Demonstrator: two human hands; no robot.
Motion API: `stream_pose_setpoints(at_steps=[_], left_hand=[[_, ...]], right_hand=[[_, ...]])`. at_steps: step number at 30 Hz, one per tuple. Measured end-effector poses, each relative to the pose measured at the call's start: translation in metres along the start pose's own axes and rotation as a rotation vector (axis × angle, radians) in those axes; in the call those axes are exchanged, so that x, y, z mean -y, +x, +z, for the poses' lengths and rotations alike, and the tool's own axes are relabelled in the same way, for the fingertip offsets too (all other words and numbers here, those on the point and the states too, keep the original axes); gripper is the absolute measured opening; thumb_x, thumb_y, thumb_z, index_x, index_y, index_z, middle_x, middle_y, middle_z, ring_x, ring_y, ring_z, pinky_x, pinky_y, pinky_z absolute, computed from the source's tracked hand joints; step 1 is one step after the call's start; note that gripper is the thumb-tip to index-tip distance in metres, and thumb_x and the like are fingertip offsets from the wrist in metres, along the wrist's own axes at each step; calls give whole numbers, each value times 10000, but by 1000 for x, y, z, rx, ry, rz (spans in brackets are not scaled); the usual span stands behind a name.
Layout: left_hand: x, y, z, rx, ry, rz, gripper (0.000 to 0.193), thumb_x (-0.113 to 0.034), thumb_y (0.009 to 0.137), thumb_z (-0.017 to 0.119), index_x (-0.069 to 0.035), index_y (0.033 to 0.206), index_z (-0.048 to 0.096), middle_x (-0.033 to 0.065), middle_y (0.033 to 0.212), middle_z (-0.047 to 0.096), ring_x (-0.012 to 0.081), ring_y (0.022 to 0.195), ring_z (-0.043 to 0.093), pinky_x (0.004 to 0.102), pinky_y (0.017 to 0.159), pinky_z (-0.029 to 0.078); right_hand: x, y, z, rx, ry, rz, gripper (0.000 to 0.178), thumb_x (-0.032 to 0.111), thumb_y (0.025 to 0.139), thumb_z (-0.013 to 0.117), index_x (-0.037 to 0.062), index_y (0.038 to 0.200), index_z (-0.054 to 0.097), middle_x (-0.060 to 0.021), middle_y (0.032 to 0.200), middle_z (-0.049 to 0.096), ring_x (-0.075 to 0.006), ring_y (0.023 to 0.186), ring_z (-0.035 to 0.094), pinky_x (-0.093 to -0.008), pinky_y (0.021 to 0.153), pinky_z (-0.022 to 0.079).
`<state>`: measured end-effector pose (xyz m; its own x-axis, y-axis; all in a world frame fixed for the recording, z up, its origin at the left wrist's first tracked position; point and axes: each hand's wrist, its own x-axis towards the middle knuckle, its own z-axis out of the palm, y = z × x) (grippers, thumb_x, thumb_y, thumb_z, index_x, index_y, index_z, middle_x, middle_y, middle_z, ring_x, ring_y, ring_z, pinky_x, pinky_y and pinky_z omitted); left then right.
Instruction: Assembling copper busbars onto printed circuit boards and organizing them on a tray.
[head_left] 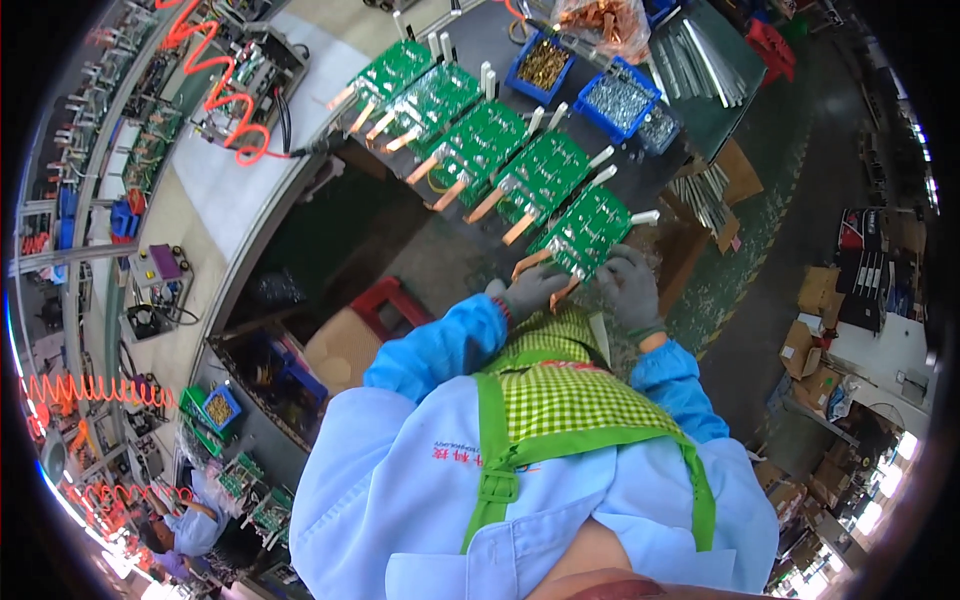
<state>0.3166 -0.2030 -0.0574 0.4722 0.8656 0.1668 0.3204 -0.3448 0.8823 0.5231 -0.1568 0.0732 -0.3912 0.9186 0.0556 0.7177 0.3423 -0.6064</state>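
Note:
The nearest green circuit board (594, 226) lies at the near end of a slanting row, with copper strips on its near-left side and white parts at its far-right corner. My left hand (536, 289), in a grey glove, is closed on its near edge by the copper strips. At the board's right edge, my gloved right hand (632, 286) has its fingers bent against the corner. Its fingertips are partly hidden. Several similar boards follow toward the back left, among them a second board (548, 170) right beside mine and a far board (392, 72).
Beyond the row stand a blue bin of brass-coloured parts (541, 67) and a blue bin of silver parts (618, 99). Long metal strips (705, 65) lie at the back right. A red stool (388, 308) is left of my left hand. A coiled orange hose (235, 115) hangs at left.

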Motion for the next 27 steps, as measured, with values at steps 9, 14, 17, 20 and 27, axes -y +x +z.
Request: stream_pose_setpoints(at_steps=[9,14,17,20,27], left_hand=[[-149,22,-204,56,-849,-625,239,-196,971,486,-7,1080,582,38,794,620,94,680,604,233,644,500],[-67,187,-257,-227,-675,-556,339,-271,963,513,-14,1181,550,57,941,629,134,806,621,269,711,519],[21,268,-263,-288,-627,-631,287,-250,937,545,-4,1077,588,57,907,626,136,798,630,266,713,534],[62,326,-246,-367,-551,-801,314,-255,886,603,-38,1112,583,101,893,637,216,823,647,323,730,542],[105,344,-222,569,755,-622,300,-278,804,586,-57,981,682,141,932,687,285,860,657,399,756,511]], right_hand=[[-83,60,-113,-262,-50,-59,166,175,849,613,16,891,599,-156,957,608,-323,917,592,-388,808,472],[-112,147,-108,-148,-40,-30,197,195,865,590,23,956,619,-155,952,618,-323,915,592,-396,817,465],[-124,196,-65,12,-51,-140,261,268,860,588,54,1003,631,-155,999,619,-336,930,594,-418,828,474],[-138,228,-35,125,-107,-119,291,317,856,586,77,1013,633,-154,1018,616,-343,946,591,-427,832,476],[-193,278,-48,19,-131,-81,315,326,852,592,101,1071,612,-166,1068,593,-351,974,581,-447,850,467]])
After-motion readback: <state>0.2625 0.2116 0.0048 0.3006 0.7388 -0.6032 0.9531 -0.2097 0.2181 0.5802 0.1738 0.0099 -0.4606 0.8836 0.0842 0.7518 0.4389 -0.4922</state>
